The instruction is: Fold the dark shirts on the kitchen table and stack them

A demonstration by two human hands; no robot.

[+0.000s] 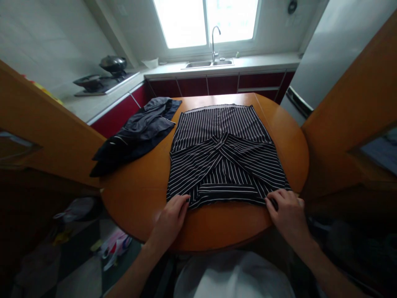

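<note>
A black garment with white stripes [198,165] lies spread flat on the round wooden table [139,207]. Its front has a twisted knot in the middle, and a row of small buttons seems to run up the far half. At the near left corner, my left hand [173,213] pinches the edge between thumb and fingers. My right hand [287,209] grips the near right corner the same way, fingers curled over the cloth. Between the two hands the near edge runs almost straight, with a folded band of stripes above it.
Dark clothes [139,128] lie in a heap on the table's left side. Beyond are a sink [198,64] with a tap, and a stove [108,85] carrying pans. Wooden door panels flank the table, and a fridge [335,54] stands at right. Bags [114,246] lie on the floor.
</note>
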